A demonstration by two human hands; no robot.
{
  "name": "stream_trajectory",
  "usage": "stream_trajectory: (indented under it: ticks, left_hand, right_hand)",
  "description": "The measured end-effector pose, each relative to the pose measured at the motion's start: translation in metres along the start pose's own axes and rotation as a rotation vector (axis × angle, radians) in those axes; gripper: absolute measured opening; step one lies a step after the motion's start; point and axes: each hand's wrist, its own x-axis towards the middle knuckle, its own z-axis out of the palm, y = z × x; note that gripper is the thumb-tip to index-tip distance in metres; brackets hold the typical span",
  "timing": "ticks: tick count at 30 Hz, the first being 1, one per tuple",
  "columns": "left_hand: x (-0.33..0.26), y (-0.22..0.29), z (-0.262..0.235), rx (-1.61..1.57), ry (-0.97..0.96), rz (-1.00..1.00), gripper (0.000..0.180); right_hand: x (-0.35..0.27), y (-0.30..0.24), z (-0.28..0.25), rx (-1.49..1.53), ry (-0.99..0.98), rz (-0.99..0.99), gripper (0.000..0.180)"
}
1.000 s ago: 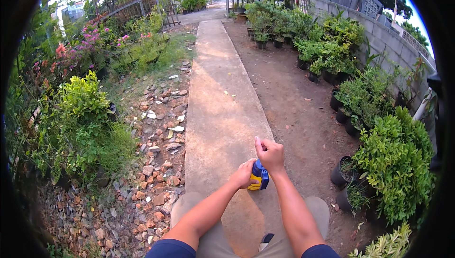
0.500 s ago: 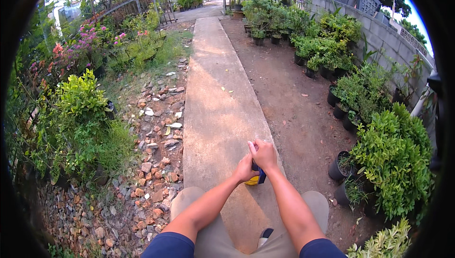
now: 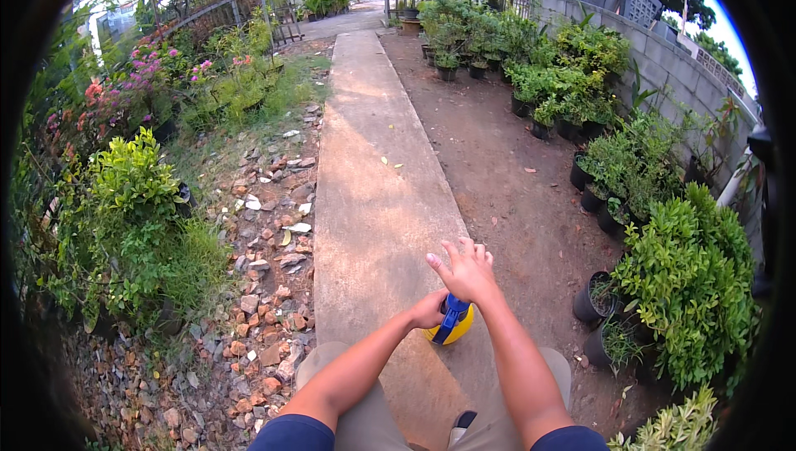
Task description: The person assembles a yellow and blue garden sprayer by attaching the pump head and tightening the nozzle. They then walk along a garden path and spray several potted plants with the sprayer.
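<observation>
A small yellow spray bottle with a blue top (image 3: 448,324) is held low in front of me, over a concrete path (image 3: 373,177). My left hand (image 3: 429,312) is closed around the bottle's side. My right hand (image 3: 466,269) rests flat on the blue top, with its fingers spread and pointing forward. Most of the bottle is hidden beneath the two hands. Both forearms come in from the lower edge, above my beige trousers.
The path runs straight ahead between a strip of loose stones (image 3: 265,235) with shrubs on the left and bare soil (image 3: 506,169) on the right. Rows of potted plants (image 3: 613,177) line a grey wall at the right. A fence stands at the far left.
My right hand has opened, from curled over the bottle's top to spread flat on it. The bottle sits slightly lower and the view has moved forward along the path.
</observation>
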Motion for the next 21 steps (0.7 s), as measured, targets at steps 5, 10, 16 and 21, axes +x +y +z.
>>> stream_trajectory:
  ticks: [5,10,16,21]
  left_hand:
    - [-0.005,-0.007,0.007,-0.037,0.108,0.023,0.067]
    - [-0.013,0.012,0.013,0.190,0.169,-0.012,0.068]
    - [-0.024,0.036,0.021,0.300,0.255,0.070,0.075]
    - [-0.015,0.022,0.016,0.286,0.266,0.102,0.079]
  right_hand:
    - [-0.009,0.018,0.068,-0.082,0.197,-0.053,0.077]
    - [-0.019,0.001,0.035,-0.152,0.013,0.218,0.040]
    - [-0.052,-0.028,-0.080,0.246,0.539,-0.010,0.051]
    - [-0.026,-0.032,-0.064,0.062,0.407,0.083,0.065]
